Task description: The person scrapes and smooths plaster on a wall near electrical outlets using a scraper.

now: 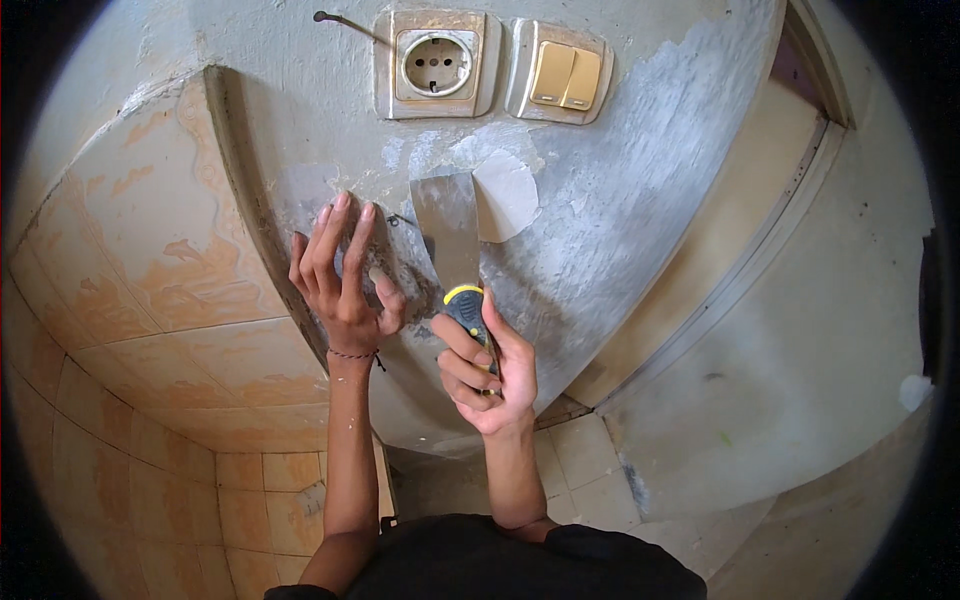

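My right hand is wrapped round the dark, yellow-trimmed handle of a putty knife. Its wide metal blade points up against the wall, below the socket and switch. Beside the blade's right edge is a pale, rounded bare patch in the grey coating. To the left, my left hand rests on the wall with its fingers spread, holding nothing. Just right of its fingertips a small dark nail or hook sticks out. The wall around both hands is scuffed and patchy.
Above the blade are a round power socket and a double light switch. A long nail juts out near the socket. Orange-patterned tiles cover the left wall. On the right stand a door frame and a pale panel.
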`<state>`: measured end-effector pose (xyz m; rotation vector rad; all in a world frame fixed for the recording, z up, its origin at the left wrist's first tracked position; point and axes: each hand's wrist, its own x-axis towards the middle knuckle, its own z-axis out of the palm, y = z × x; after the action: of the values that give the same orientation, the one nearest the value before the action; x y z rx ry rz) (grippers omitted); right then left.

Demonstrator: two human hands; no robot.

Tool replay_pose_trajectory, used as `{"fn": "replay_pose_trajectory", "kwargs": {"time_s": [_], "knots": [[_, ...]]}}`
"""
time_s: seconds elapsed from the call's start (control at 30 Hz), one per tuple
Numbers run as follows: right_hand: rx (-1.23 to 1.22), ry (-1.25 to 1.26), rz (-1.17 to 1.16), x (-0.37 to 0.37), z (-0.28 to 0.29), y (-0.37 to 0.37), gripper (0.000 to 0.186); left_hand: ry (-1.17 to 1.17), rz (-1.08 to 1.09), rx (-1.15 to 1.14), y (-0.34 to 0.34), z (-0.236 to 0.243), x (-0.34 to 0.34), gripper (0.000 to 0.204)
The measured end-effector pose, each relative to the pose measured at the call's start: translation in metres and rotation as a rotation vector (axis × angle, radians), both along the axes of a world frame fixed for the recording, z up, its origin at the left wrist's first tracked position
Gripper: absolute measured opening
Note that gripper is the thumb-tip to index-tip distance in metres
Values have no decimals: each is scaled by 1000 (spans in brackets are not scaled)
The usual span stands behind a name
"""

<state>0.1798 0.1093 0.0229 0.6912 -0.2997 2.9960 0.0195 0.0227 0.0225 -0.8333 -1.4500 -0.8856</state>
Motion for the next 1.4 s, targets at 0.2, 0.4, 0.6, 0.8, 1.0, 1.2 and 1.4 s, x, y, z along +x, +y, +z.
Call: {"fn": "replay_pose_trajectory", "kwargs": {"time_s": [0.2,0.4,0.6,0.8,1.0,1.2,1.4], "knots": [[-6,-22,14,1,1,-2,39,-3,0,-27,-2,0,1,53],[-11,-50,-9,0,4,-4,39,-9,4,-37,-4,-1,0,54],[76,-68,-17,3,5,-5,27,7,-13,-17,-3,1,2,54],[-1,-51,-25,1,7,-7,37,-14,-3,-31,-2,-3,0,54],[81,-92,-37,0,7,-1,25,-1,-5,-21,-1,1,0,54],[60,-52,5,-1,5,-3,27,5,7,9,-3,2,-1,55],[-21,-34,-24,3,7,-4,39,1,-5,1,-1,0,1,55]]}}
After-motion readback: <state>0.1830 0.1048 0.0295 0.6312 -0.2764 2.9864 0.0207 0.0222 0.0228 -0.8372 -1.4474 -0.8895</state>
